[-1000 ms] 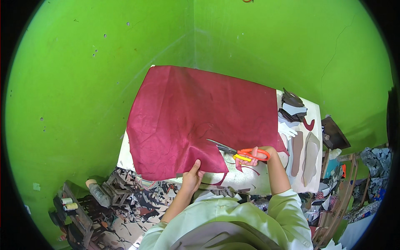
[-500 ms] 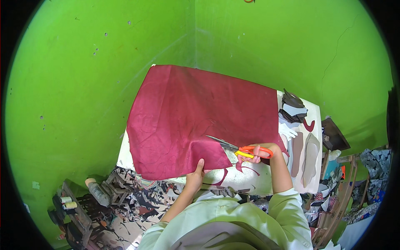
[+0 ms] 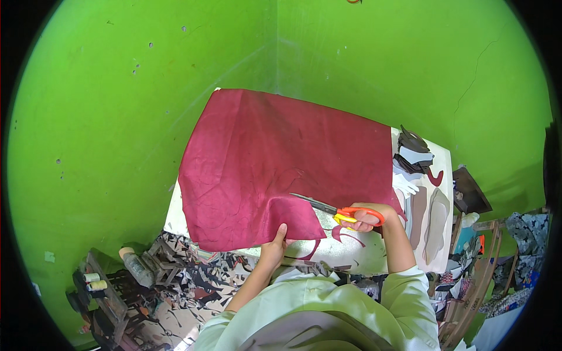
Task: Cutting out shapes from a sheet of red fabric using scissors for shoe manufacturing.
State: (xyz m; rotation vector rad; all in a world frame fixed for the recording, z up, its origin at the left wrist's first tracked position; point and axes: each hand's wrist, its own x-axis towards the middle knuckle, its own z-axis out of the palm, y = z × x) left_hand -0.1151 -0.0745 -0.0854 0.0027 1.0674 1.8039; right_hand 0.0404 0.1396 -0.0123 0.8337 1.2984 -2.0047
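A large dark red sheet (image 3: 281,146), like leather or leatherette, covers most of the white table (image 3: 436,143). My left hand (image 3: 273,250) grips its near edge, thumb on top and fingers underneath. In my right hand (image 3: 369,217) are scissors (image 3: 319,203) with orange and yellow handles, fingers through the loops. Their blades point left into the sheet at a cut edge and look nearly closed. Just below the scissors, thin curved red offcuts (image 3: 304,250) lie on the table.
Dark folded pieces (image 3: 413,143), a white glove (image 3: 404,184) and long grey-brown pattern shapes (image 3: 436,222) lie along the table's right side. Scraps (image 3: 205,286) litter the floor at the left, near a wooden rack with thread spools (image 3: 96,285). Green walls meet behind the table.
The scissor blades have closed further, with the handles drawn together in my right hand. My left hand keeps its hold on the sheet's edge.
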